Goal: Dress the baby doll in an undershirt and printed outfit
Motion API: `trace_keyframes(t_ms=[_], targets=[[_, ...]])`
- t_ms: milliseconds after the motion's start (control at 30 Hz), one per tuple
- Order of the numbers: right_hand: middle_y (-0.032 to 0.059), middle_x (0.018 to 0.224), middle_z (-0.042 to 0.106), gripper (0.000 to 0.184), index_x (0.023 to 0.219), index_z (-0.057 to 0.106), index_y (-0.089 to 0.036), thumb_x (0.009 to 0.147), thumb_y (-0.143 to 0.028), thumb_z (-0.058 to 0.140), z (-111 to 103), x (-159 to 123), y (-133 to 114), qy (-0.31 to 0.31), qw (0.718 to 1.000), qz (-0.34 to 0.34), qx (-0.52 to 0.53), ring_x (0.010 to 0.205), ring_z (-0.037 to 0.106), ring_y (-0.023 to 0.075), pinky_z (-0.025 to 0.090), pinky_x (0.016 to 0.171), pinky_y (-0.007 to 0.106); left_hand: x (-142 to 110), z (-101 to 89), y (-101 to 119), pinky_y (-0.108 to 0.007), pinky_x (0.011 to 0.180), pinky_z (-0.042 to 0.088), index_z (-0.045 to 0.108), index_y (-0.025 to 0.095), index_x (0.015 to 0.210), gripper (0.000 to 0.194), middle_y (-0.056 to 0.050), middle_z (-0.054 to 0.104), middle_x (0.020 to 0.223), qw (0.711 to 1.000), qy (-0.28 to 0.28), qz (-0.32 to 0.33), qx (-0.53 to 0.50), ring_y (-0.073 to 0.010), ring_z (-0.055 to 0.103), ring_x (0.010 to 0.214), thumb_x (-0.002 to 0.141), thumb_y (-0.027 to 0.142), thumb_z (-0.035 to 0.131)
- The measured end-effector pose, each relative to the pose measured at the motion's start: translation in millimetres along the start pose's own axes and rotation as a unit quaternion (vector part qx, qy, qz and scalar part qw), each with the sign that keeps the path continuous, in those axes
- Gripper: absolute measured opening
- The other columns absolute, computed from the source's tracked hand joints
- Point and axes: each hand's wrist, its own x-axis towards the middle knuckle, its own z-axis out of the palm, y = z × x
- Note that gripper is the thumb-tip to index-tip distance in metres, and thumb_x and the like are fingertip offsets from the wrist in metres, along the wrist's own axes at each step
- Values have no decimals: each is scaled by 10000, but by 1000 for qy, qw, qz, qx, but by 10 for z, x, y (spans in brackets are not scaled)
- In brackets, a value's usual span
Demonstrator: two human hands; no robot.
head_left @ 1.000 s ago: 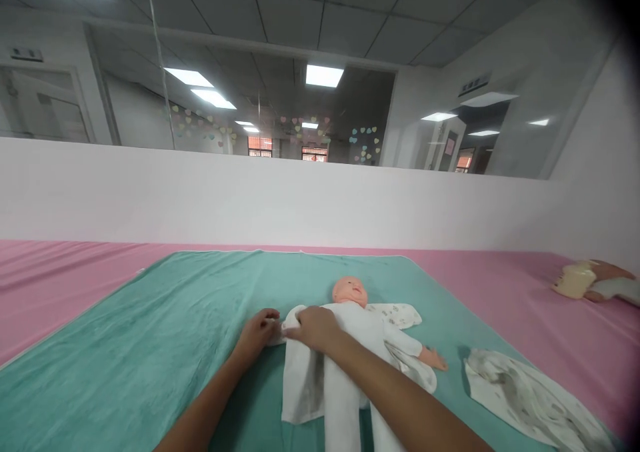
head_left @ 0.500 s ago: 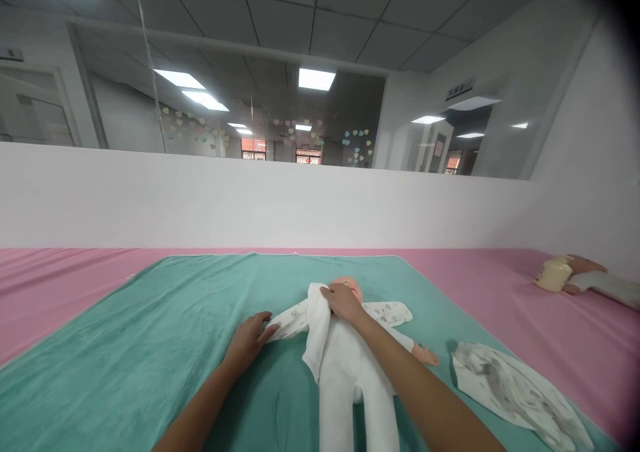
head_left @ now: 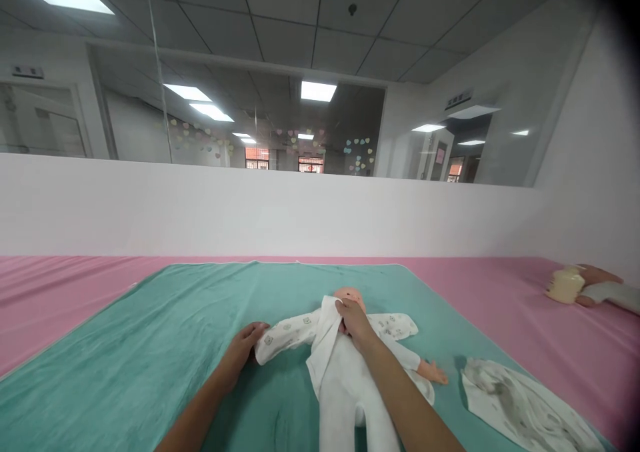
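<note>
Baby doll point(head_left: 350, 295) lies on teal blanket point(head_left: 175, 345), clothing looks half on: doll hand point(head_left: 434, 372) clears one white sleeve point(head_left: 403, 355), other arm unseen. Right hand point(head_left: 354, 320) fingers pinch white flap point(head_left: 326, 337) by the neck; left hand point(head_left: 243, 352) fingers curl at printed sleeve point(head_left: 287, 333) cuff, pinch unclear.

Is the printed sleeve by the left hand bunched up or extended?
Extended: the printed sleeve reaches from the white flap to the left hand, its print visible along it.

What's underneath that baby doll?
A green sheet shows around the doll and between its legs; a printed sleeve sticks out near its head, on the picture's right. What lies directly under its back is covered and can't be seen.
</note>
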Motion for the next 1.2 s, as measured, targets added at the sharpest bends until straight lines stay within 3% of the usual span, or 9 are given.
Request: trace_keyframes(t_ms=[133, 300, 400, 567, 633, 733, 867, 1000, 1200], targets=[[-30, 498, 415, 285, 593, 341, -218, 800, -415, 334, 31, 6, 28, 15, 1000, -12, -18, 522, 445, 151, 296, 516, 256, -22, -57, -6, -265, 653, 450, 521, 185, 1127, 452, -31, 637, 835, 986, -42, -22, -159, -170, 597, 745, 753, 425, 605], [-23, 600, 428, 288, 591, 299, -208, 791, -407, 354, 120, 21, 21, 22, 998, -40, -45, 636, 444, 159, 296, 592, 270, 56, -134, -61, -282, 717, 462, 446, 232, 1218, 576, -63, 629, 1033, 973, -18, 19, -231, -198, 616, 873, 698, 320, 678], [-25, 607, 426, 295, 592, 302, -206, 794, -416, 346, 136, 18, 25, 17, 997, -49, -53, 648, 444, 160, 292, 602, 272, 95, -115, -92, -298, 735, 460, 503, 207, 1152, 535, -76, 634, 1041, 985, -39, 13, -170, -215, 618, 877, 659, 279, 700], [-20, 629, 434, 296, 608, 293, -208, 806, -429, 301, 116, -1, 33, 30, 997, -43, -54, 652, 451, 158, 304, 596, 268, 47, -11, -24, -270, 670, 428, 613, 162, 867, 267, -36, 661, 788, 997, -70, 3, 18, -184, 594, 730, 641, 290, 674], [-18, 638, 443, 296, 613, 292, -208, 810, -429, 293, 110, -13, 32, 36, 997, -41, -57, 660, 458, 160, 309, 601, 270, -22, 14, 53, -244, 596, 387, 597, 154, 750, 200, -11, 619, 676, 996, -76, -4, 37, -146, 544, 625, 696, 346, 617], [-17, 643, 459, 298, 614, 310, -207, 813, -429, 293, 113, -34, 20, 38, 996, -38, -64, 667, 468, 161, 313, 598, 267, -131, 31, 164, -231, 556, 342, 545, 152, 672, 289, 7, 557, 607, 994, -107, 0, 7, -119, 487, 569, 755, 429, 548], [-14, 667, 522, 270, 644, 424, -206, 782, -432, 375, 122, -62, -17, 25, 996, -37, -71, 673, 499, 161, 323, 591, 258, -158, 48, 180, -232, 567, 343, 556, 153, 737, 294, 1, 571, 646, 987, -155, -21, 35, -124, 489, 594, 712, 441, 608], [-7, 767, 588, 251, 754, 530, -213, 705, -458, 514, 120, -106, -66, 9, 995, -45, -84, 732, 534, 171, 324, 600, 250, -41, 33, 42, -247, 605, 385, 577, 153, 844, 333, -18, 606, 738, 988, -139, -16, 68, -151, 532, 661, 687, 441, 631], [-23, 691, 597, 197, 821, 579, -226, 726, -382, 504, 81, -210, -118, -17, 993, -74, -89, 668, 530, 153, 314, 584, 243, 2, 16, -28, -309, 882, 379, 594, 190, 1036, 347, -57, 618, 1050, 985, -78, 94, 120, -234, 533, 993, 735, 362, 578]])
